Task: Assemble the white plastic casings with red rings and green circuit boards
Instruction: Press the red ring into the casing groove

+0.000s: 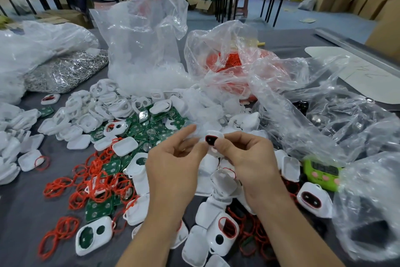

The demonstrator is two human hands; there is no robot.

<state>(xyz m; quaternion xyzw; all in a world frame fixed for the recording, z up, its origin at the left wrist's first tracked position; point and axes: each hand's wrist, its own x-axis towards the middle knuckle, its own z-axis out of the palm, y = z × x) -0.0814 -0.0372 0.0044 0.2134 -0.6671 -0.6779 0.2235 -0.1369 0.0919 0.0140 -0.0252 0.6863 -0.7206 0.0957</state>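
Right hand (249,158) is pinching a white casing (214,136) between thumb and forefinger, holding it up over the middle of the heap, with a red ring (209,139) sitting round its dark oval window. Left hand (173,165) is hovering at the casing's left edge, fingers curled and blurred, so I cannot tell if it is gripping. The risk: a thin ring like that is liable to pop out of its groove under uneven pressure, or the casing slips and is lost among look-alikes below. The green circuit boards (151,128) are lying farther back. Writing: the green timer (322,174) at right is showing nothing legible, and neither is the white board (368,76).
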